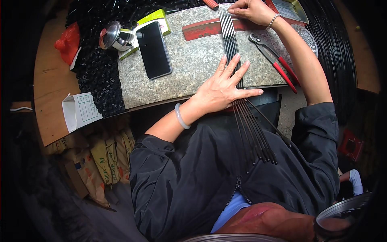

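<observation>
A row of thin black rods (229, 36) lies side by side across the speckled stone slab (189, 60). Their upper parts rest over a red, worn flat bar (201, 30), and their dark-tipped lower ends fan out past the slab's near edge over my lap. Spread flat on the rods, my left hand (225, 86) has its fingers apart. At the rods' far ends, my right hand (252, 11) has thumb and fingertips pinched together; what sits between them is too small to make out. Red-handled pliers (278, 64) lie open to the right of the rods.
A black phone (154, 50) lies at the left of the slab, beside a silver lidded pot (115, 36) and a green-and-white box (155, 20). Many small black parts (96, 84) cover the left. Long black strands (334, 52) and a tray of pins (288, 10) are at the right.
</observation>
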### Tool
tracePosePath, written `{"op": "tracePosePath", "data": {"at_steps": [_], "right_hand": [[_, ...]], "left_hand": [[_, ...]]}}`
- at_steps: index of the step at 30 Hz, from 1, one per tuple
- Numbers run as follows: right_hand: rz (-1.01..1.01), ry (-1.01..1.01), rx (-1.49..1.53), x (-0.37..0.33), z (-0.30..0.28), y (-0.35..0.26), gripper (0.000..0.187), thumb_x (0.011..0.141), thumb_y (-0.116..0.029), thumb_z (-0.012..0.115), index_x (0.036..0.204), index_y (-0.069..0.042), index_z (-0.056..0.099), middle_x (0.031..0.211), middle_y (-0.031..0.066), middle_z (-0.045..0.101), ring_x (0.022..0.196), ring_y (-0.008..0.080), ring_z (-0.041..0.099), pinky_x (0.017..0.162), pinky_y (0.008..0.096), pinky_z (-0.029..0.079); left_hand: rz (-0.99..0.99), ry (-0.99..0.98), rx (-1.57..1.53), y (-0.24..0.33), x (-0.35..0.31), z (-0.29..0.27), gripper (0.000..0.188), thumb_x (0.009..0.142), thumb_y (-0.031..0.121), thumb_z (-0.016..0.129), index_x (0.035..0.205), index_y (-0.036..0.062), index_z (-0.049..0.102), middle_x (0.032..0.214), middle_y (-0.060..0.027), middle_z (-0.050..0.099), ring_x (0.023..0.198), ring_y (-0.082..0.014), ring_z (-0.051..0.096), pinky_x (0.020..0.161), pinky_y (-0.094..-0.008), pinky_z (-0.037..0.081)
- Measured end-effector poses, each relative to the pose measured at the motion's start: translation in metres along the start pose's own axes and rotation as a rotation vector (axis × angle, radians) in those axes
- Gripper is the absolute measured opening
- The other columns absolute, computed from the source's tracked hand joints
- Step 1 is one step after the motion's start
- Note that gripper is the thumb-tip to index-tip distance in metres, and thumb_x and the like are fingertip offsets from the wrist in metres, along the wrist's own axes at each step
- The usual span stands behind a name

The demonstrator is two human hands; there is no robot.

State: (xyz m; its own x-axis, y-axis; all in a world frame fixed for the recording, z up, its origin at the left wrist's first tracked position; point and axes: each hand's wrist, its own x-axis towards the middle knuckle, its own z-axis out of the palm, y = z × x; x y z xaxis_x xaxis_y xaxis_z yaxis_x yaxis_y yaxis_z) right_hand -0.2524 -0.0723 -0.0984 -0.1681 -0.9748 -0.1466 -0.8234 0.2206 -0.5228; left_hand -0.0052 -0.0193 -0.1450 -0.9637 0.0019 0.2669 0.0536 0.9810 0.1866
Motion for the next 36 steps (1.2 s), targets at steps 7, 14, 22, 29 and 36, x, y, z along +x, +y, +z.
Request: {"op": "tracePosePath", "data": {"at_steps": [7,14,22,29,36], "right_hand": [[-0.179,-0.031,0.084,0.004,-0.002,-0.001,0.023,0.081,-0.019,0.058,0.097,-0.006,0.067,0.083,0.0122,0.067,0.073,0.0181,0.063,0.070,0.0299,0.048],[-0.237,-0.042,0.283,0.010,0.010,0.006,0.026,0.085,-0.018,0.054,0.103,-0.002,0.063,0.090,0.0119,0.066,0.080,0.0178,0.061,0.075,0.0296,0.047],[-0.249,0.399,0.249,0.010,0.009,0.007,0.030,0.084,-0.027,0.058,0.105,-0.005,0.057,0.099,0.0131,0.054,0.088,0.0231,0.055,0.078,0.0353,0.045],[0.117,0.284,-0.364,-0.034,-0.059,0.071,0.011,0.069,-0.010,0.062,0.075,-0.003,0.068,0.070,0.0152,0.064,0.060,0.0219,0.062,0.059,0.0334,0.049],[0.172,0.369,-0.238,-0.035,-0.061,0.076,0.012,0.071,-0.014,0.063,0.078,-0.005,0.067,0.074,0.0151,0.063,0.067,0.0236,0.062,0.065,0.0346,0.049]], "left_hand": [[-0.015,0.001,-0.043,0.001,0.000,0.000,0.056,0.080,0.022,0.054,0.127,0.0473,0.040,0.136,-0.0198,0.034,0.126,-0.0447,0.031,0.099,-0.0592,0.029],[-0.017,0.006,-0.074,0.000,0.001,0.000,0.056,0.079,0.022,0.055,0.127,0.0472,0.040,0.137,-0.0194,0.033,0.126,-0.0448,0.030,0.099,-0.0591,0.028],[-0.033,-0.016,-0.046,0.001,-0.003,-0.002,0.059,0.075,0.029,0.063,0.126,0.0474,0.041,0.138,-0.0185,0.032,0.127,-0.0449,0.028,0.100,-0.0596,0.027],[-0.068,0.101,-0.347,0.008,-0.010,-0.018,0.076,0.061,0.018,0.073,0.129,0.0344,0.044,0.137,-0.0129,0.036,0.129,-0.0416,0.026,0.101,-0.0617,0.022],[-0.006,0.244,-0.620,0.029,0.006,-0.074,0.048,0.075,0.020,0.066,0.121,0.0121,0.054,0.115,-0.0087,0.058,0.115,-0.0301,0.049,0.099,-0.0501,0.035]]}}
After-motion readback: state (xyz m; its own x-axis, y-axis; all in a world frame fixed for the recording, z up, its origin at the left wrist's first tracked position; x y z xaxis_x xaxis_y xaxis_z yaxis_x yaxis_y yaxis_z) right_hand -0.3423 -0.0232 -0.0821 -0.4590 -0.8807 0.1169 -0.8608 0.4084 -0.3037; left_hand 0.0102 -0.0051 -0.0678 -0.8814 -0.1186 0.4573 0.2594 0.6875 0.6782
